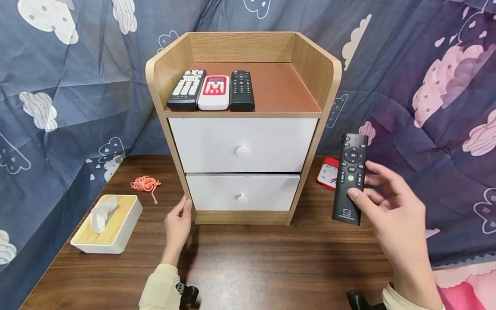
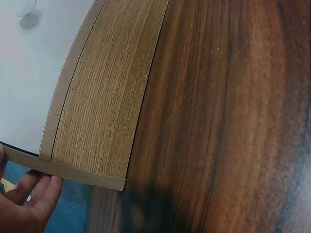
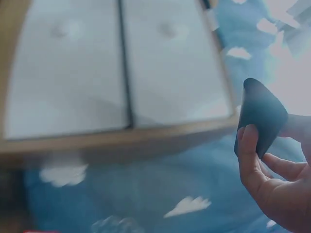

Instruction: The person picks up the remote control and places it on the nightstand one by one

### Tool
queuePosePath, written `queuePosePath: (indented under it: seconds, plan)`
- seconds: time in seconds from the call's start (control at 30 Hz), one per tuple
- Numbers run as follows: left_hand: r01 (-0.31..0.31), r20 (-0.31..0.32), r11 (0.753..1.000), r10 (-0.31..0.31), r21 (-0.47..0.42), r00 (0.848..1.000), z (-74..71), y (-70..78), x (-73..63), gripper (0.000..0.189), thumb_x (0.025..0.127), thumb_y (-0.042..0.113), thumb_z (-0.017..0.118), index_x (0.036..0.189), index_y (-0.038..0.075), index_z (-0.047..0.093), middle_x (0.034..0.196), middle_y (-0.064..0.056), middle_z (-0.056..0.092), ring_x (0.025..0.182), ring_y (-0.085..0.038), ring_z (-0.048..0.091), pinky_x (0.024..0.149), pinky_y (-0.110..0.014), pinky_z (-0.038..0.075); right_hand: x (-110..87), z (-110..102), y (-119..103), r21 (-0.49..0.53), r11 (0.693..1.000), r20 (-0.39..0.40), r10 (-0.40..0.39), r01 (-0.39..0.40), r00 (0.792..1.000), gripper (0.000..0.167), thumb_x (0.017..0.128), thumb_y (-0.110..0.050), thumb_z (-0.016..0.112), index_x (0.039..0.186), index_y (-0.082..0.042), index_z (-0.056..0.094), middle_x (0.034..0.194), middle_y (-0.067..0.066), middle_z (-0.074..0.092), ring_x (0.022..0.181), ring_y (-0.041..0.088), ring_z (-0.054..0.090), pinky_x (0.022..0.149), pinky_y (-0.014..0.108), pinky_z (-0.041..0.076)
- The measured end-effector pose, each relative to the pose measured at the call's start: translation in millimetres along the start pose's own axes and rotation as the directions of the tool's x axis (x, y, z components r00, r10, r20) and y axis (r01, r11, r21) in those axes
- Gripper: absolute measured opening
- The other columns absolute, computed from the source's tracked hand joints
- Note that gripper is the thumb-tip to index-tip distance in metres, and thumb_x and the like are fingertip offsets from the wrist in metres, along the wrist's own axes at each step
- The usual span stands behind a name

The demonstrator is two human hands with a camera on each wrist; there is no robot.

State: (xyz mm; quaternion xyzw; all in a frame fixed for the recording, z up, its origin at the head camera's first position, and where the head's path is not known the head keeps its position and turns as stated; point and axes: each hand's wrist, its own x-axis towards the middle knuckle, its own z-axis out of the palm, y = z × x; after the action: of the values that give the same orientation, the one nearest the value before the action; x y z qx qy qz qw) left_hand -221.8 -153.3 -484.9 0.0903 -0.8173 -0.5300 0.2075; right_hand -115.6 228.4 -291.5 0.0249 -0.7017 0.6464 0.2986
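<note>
My right hand (image 1: 395, 206) grips a black remote control (image 1: 350, 172) to the right of the cabinet, its buttons facing up at the head camera and its top end tilted up. In the right wrist view the fingers (image 3: 249, 143) lie against the remote's dark back (image 3: 265, 116). My left hand (image 1: 178, 224) holds the lower left front edge of the wooden cabinet (image 1: 240, 217), fingers on the outer side and thumb at the front. On the cabinet's top, at the left, two dark remotes (image 1: 187, 92) (image 1: 242, 91) flank a white-and-red one (image 1: 214, 92). Both white drawers (image 1: 209, 142) are closed.
A tissue box (image 1: 128, 224) with a wooden lid stands at the left of the brown table (image 1: 248, 267), with a tangle of orange string (image 1: 145, 184) behind it. Partly hidden behind the held remote is a red-framed clock (image 1: 327, 174). Blue patterned cloth (image 1: 77, 107) hangs around.
</note>
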Motion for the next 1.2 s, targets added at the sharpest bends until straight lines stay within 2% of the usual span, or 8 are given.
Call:
queuePosePath:
  seconds: [0.1,0.2,0.33,0.43,0.53,0.7,1.0,1.2]
  plan:
    - [0.005,0.000,1.000,-0.005,-0.009,1.000,0.0,-0.5,0.0,0.040,0.102,0.028,0.057,0.135,0.006,0.061,0.126,-0.016,0.066,0.099,-0.027,0.065,0.089,-0.044,0.051,3.3,8.4,-22.2,0.109,0.991,0.070,-0.083,0.075,0.994,0.062,0.076,0.024,0.069,0.133,0.003,0.059,0.105,0.012,0.064,0.080,0.012,0.072,0.065,0.018,0.057]
    - [0.012,-0.001,1.000,-0.012,-0.022,1.000,-0.2,-0.4,0.0,0.040,0.102,0.028,0.057,0.135,0.006,0.061,0.127,-0.016,0.065,0.106,-0.029,0.065,0.095,-0.047,0.050,10.7,20.9,-39.3,0.182,0.970,0.141,-0.190,0.163,0.972,0.061,0.076,0.024,0.069,0.132,0.005,0.059,0.104,0.013,0.065,0.081,0.015,0.070,0.071,0.018,0.057]
    - [0.017,0.000,0.999,-0.017,-0.028,1.000,-0.9,0.5,-0.4,0.040,0.102,0.028,0.057,0.135,0.006,0.061,0.128,-0.017,0.064,0.113,-0.031,0.063,0.099,-0.048,0.048,27.4,42.1,-57.8,0.184,0.959,0.209,-0.254,0.217,0.944,0.055,0.078,0.017,0.073,0.130,0.001,0.062,0.100,0.011,0.067,0.077,0.013,0.069,0.069,0.016,0.055]
    - [0.019,0.006,0.999,-0.019,-0.030,1.000,-1.4,0.3,-0.6,0.040,0.102,0.027,0.058,0.135,0.006,0.061,0.128,-0.017,0.064,0.112,-0.032,0.063,0.098,-0.049,0.048,43.0,58.0,-70.0,0.134,0.973,0.253,-0.218,0.189,0.943,0.051,0.080,0.008,0.076,0.128,-0.004,0.064,0.098,0.011,0.067,0.074,0.013,0.070,0.066,0.017,0.055]
    - [0.023,0.023,0.999,-0.022,-0.029,0.999,-1.7,0.0,-0.6,0.041,0.102,0.028,0.057,0.136,0.006,0.060,0.130,-0.017,0.063,0.115,-0.031,0.062,0.100,-0.049,0.047,60.6,73.7,-81.0,-0.024,0.983,0.291,-0.170,0.185,0.942,0.046,0.084,-0.004,0.078,0.128,-0.009,0.065,0.100,0.009,0.066,0.077,0.014,0.070,0.069,0.018,0.056]
    - [0.023,0.035,0.999,-0.022,-0.033,0.999,-2.7,0.3,0.1,0.042,0.102,0.029,0.057,0.137,0.006,0.059,0.134,-0.015,0.060,0.125,-0.031,0.057,0.106,-0.048,0.043,91.9,100.6,-94.3,-0.268,0.949,0.340,-0.067,0.165,0.938,0.048,0.088,-0.023,0.076,0.133,-0.014,0.061,0.105,0.004,0.065,0.090,0.016,0.065,0.073,0.019,0.053]
    - [0.016,0.033,1.000,-0.016,-0.012,0.999,-1.7,-1.8,1.0,0.041,0.101,0.029,0.058,0.136,0.006,0.060,0.132,-0.016,0.061,0.124,-0.034,0.057,0.105,-0.050,0.043,139.9,136.1,-95.1,-0.356,0.935,0.415,0.145,0.013,0.898,0.054,0.091,-0.025,0.071,0.138,-0.006,0.052,0.106,0.006,0.058,0.073,0.011,0.062,0.065,0.019,0.055]
    - [0.006,0.021,1.000,-0.005,-0.019,1.000,-2.1,-0.2,2.9,0.040,0.101,0.028,0.058,0.135,0.006,0.061,0.127,-0.018,0.064,0.118,-0.034,0.061,0.103,-0.051,0.045,155.9,150.9,-89.3,-0.405,0.913,0.426,0.231,-0.044,0.875,0.050,0.093,-0.026,0.069,0.134,-0.004,0.051,0.120,0.008,0.056,0.079,0.011,0.068,0.065,0.019,0.056]
